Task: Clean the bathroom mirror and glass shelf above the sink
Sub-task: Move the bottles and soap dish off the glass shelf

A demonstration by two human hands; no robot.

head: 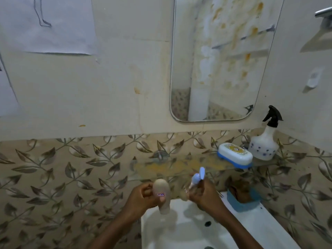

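Far left on the wall, a sheet of paper (48, 24) with a pencil sketch hangs above the leaf-patterned tiles (53, 169); now to the hands, both raised over the white sink (179, 229), just below the front edge of the glass shelf (170, 168). The left hand (142, 196) has its grip closed around a beige bottle (161, 194), held upside down with the narrow cap end pointing at the basin and a small label facing us; the thumb presses on the bottle's front. Just beside it, not touching, the right hand (201, 194) has its grip clenched on a small tube with a pale blue cap (197, 175), the cap poking up and tilted to the right, level with the shelf's front edge; what else sits in that fist I cannot tell. The shelf itself is smeared yellow-brown across its left and middle stretch; at its right end lies a white and blue soap box (235, 154), lid shut, and in the right corner stands a white spray bottle (264, 142) with a black trigger, upright, just beside the box. Above, the mirror (222, 56) is blotched with orange stains and whitish streaks over most of its surface; its lower edge is well clear of the shelf. On the sink's right rim, a blue tub (242, 200) holds something brown; up in the top right corner, a metal fitting (323, 12) juts from the wall.
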